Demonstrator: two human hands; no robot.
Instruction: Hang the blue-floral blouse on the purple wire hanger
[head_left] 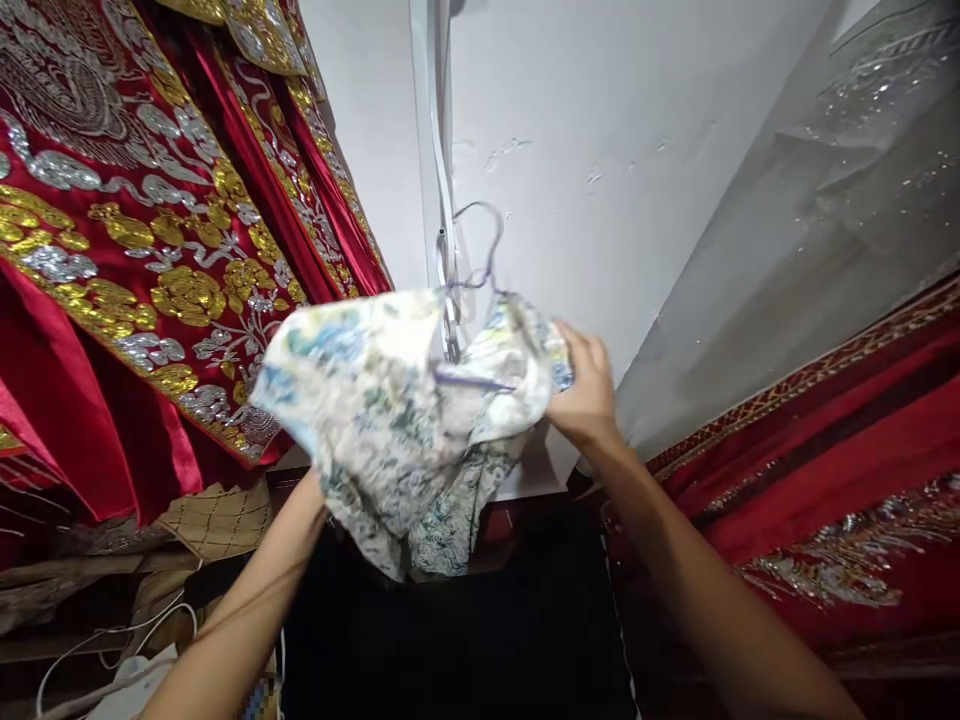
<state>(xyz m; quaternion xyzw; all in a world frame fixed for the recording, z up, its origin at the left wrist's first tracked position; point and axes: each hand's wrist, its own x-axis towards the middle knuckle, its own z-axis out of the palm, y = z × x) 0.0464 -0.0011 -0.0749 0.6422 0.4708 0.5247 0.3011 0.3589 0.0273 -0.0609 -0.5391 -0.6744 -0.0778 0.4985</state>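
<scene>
A light floral garment with blue, green and yellow print is held up in front of me, partly slipped over a thin purple hanger. The hanger's hook points up beside a white vertical strip; I cannot tell whether the two touch. My right hand grips the garment's right shoulder, its fingers curled around the cloth. On the other side, my left hand reaches up under the cloth, which hides its fingers. The left part of the garment is spread out and slightly blurred.
Red clothing with gold and silver embroidery hangs at left. Clear plastic covers more red embroidered clothing at right. A white wall with a cable stands ahead. Bags and white cords lie at lower left.
</scene>
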